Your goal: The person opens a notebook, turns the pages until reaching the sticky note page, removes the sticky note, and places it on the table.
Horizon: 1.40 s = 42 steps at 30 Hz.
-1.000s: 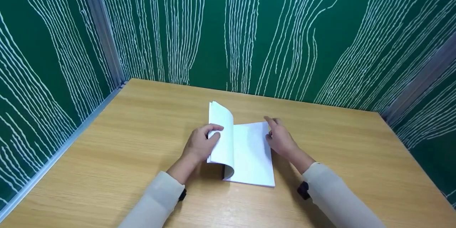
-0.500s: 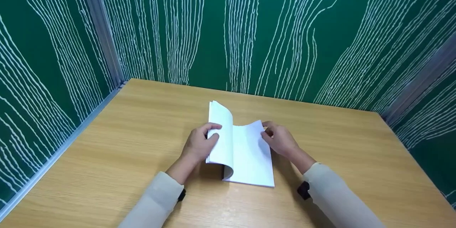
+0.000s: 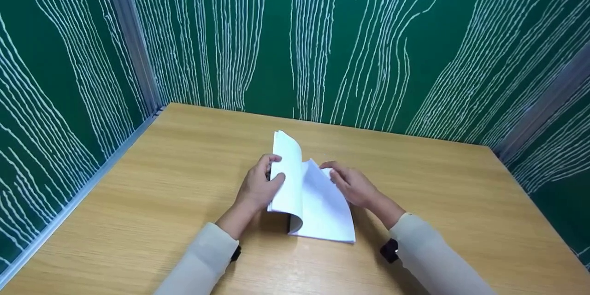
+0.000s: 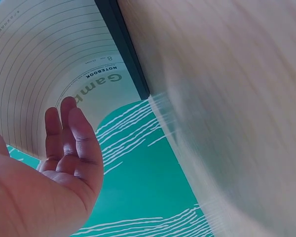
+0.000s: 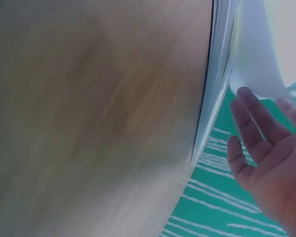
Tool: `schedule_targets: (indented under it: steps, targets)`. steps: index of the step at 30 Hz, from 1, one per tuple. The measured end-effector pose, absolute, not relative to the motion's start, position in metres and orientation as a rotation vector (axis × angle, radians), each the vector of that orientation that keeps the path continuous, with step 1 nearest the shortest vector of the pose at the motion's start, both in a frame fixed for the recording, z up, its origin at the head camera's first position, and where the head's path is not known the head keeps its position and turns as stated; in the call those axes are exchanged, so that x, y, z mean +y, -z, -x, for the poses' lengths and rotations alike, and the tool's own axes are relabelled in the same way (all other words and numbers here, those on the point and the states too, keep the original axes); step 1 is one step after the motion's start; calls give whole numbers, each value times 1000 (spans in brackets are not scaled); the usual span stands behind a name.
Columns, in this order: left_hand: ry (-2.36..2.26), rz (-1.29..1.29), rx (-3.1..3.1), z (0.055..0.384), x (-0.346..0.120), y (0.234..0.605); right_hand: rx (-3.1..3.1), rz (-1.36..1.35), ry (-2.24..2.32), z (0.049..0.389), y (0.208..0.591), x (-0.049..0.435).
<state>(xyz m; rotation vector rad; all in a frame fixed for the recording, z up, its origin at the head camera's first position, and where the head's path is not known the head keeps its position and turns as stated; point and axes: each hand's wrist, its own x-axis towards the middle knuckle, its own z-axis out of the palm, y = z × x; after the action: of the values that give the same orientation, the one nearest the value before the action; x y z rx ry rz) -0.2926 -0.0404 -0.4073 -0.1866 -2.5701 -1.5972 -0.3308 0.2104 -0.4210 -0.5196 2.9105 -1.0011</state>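
Note:
A white-paged notebook (image 3: 329, 221) lies open on the wooden table (image 3: 138, 184). My left hand (image 3: 257, 185) grips its left-hand pages (image 3: 289, 184) and cover, thumb on top, holding them raised and bowed. The left wrist view shows the underside of that cover (image 4: 44, 49), lined and printed "NOTEBOOK", beside a black spine strip (image 4: 122, 47). With thumb and finger, my right hand (image 3: 357, 186) pinches the upper right corner of a page (image 3: 318, 189), which curls up toward the left. In the right wrist view this lifted page (image 5: 259, 54) hangs above the fingers (image 5: 251, 111).
Green panels (image 3: 272, 46) with wavy white lines stand behind the table and at both sides. Grey posts (image 3: 133, 37) mark the corners. Dark wrist devices (image 3: 390, 250) show at both sleeves.
My right hand has taken hold of the page's upper right corner and moved left, lifting and curling it. The left hand keeps its grip, its fingers slightly shifted.

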Motion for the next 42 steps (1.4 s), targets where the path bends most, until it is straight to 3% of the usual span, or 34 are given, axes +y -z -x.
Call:
schedule_targets:
  steps: [20, 42]
  targets:
    - [1604, 164, -2593, 292, -38, 408, 2895, 759, 715, 309, 407, 174]
    - [1548, 173, -2592, 291, -38, 406, 2828, 875, 871, 297, 403, 166]
